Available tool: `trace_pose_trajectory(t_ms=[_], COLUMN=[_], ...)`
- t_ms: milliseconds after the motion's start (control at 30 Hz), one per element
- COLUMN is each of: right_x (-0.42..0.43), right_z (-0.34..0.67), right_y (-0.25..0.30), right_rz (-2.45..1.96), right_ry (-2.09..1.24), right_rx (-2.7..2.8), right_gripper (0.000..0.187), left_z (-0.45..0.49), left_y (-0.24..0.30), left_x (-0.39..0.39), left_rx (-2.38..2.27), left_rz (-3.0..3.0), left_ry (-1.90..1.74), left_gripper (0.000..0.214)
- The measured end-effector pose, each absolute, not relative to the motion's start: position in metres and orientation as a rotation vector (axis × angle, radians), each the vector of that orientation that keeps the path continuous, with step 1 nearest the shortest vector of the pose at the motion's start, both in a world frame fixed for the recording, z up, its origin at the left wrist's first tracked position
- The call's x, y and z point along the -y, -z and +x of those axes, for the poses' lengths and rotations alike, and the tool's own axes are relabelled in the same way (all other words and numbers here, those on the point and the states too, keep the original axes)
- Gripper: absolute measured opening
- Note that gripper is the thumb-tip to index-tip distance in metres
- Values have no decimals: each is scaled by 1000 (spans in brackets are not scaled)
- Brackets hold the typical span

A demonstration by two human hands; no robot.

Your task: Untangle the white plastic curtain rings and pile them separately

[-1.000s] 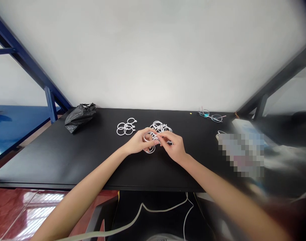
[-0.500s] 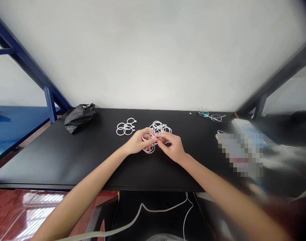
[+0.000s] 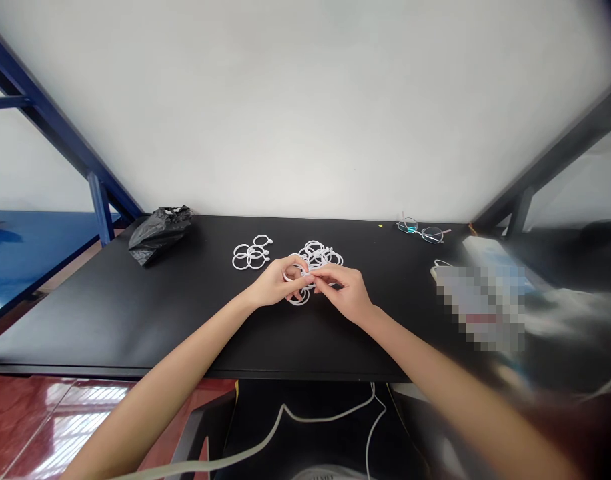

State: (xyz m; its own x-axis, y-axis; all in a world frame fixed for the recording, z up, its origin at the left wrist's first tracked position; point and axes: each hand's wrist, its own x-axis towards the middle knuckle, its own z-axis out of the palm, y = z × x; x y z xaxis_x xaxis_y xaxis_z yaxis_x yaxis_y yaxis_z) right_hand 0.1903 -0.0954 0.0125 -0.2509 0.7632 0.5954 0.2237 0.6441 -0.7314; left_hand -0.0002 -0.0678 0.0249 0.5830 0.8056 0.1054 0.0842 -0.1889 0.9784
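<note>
Between my two hands is a white plastic ring (image 3: 286, 272), like a curtain ring with a small clip end. My left hand (image 3: 276, 283) is closed around one side of it, thumb and fingers pinching. With thumb and forefinger, my right hand (image 3: 344, 291) pinches the ring's small end, which the fingertips mostly cover. A pile of similar white rings (image 3: 315, 248) lies on the black table behind and under my hands. Left of it, a smaller group of white rings (image 3: 242, 261) lies overlapping, each with a small knob.
The black table (image 3: 135, 313) meets a pale wall. A crumpled black plastic bag (image 3: 160, 233) lies at the back left, glasses (image 3: 420, 231) at the back right. Right of my hands are a blurred box (image 3: 490, 260) and clear plastic. A white cable (image 3: 325, 419) hangs below the front edge.
Both hands stay at the same spot, with only a slight shift of the fingers on the ring. The ring groups on the table have not moved.
</note>
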Motion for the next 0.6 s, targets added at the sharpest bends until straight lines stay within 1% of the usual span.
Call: trace_pose_trajectory(t_ms=[167, 300, 433, 600], right_x=[94, 94, 94, 95], right_z=[190, 190, 190, 190], right_y=[-11, -12, -14, -14], right_rz=[-844, -881, -883, -827], right_ry=[-547, -468, -434, -394], right_rx=[1754, 1742, 1755, 1789], right_gripper=[13, 11, 10, 9], left_z=[-3, -19, -41, -57], left_y=[-23, -18, -11, -5], left_x=[64, 49, 31, 19], left_rx=[-785, -1169, -1525, -1780], left_rz=[1758, 2144, 2417, 2464], left_ry=[-847, -1087, -1003, -871], left_gripper=[30, 26, 20, 19])
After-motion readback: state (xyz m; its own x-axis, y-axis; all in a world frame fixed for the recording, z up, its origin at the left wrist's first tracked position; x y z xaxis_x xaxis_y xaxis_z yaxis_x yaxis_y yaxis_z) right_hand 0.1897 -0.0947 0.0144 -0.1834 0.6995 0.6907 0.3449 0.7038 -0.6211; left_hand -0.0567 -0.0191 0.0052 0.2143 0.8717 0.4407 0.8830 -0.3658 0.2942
